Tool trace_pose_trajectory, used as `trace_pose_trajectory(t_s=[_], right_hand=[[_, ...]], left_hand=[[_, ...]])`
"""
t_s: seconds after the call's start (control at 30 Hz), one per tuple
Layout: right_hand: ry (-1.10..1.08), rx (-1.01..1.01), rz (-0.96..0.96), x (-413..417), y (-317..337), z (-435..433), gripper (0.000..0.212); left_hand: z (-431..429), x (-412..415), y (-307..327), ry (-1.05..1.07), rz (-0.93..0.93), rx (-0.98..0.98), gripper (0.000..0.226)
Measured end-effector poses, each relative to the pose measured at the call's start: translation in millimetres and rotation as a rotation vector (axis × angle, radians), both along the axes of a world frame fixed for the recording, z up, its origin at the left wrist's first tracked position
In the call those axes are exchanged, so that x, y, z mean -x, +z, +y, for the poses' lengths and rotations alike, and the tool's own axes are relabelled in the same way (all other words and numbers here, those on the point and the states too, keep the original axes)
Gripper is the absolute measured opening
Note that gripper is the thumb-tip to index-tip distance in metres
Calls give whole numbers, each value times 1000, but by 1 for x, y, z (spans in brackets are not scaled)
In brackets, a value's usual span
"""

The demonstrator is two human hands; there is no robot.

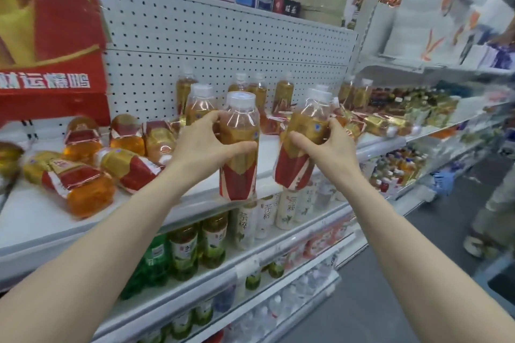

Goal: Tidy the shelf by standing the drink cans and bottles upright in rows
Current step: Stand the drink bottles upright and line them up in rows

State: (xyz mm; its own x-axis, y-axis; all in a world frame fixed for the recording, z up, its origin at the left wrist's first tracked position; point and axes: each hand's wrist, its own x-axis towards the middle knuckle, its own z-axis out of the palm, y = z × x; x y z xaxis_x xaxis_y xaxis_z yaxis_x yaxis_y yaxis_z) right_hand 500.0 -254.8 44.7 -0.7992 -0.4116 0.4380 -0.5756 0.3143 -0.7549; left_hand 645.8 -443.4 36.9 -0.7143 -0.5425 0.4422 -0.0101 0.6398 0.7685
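Observation:
My left hand (204, 145) grips an amber tea bottle (239, 175) with a red-and-gold label and white cap, held upright in front of the white shelf (36, 217). My right hand (327, 147) grips a second bottle of the same kind (299, 136), tilted slightly right, just above the shelf's front edge. Several matching bottles lie on their sides on the shelf at left (83, 175). Others stand upright against the pegboard (259, 92) behind my hands, and more lie tumbled at right (373, 122).
A large red gift box (50, 44) stands at the shelf's left end. Lower shelves hold green tea bottles (195, 248), pale bottles (267, 214) and water. Another person's legs (493, 220) stand in the aisle at right. Paper packs (434, 17) fill the upper right shelf.

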Motion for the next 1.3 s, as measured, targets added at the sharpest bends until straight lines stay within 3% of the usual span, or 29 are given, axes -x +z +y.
trace_pose_trajectory(t_s=[0.4, 0.7, 0.87, 1.0, 1.13, 1.3], right_hand=[[135, -70, 30, 119, 3, -121, 55], [238, -166, 40, 176, -15, -160, 69], [308, -159, 44, 192, -18, -163, 67], [352, -187, 153, 195, -11, -155, 91], [433, -7, 395, 185, 22, -139, 65], [804, -109, 350, 157, 46, -126, 46]], left_hand=[[-21, 63, 5, 165, -50, 86, 59], [-9, 88, -4, 349, -86, 62, 73], [3, 103, -8, 405, -87, 34, 65], [9, 114, -11, 462, -73, 11, 66], [11, 127, -10, 490, -92, 1, 70], [11, 144, -11, 528, -89, -20, 70]])
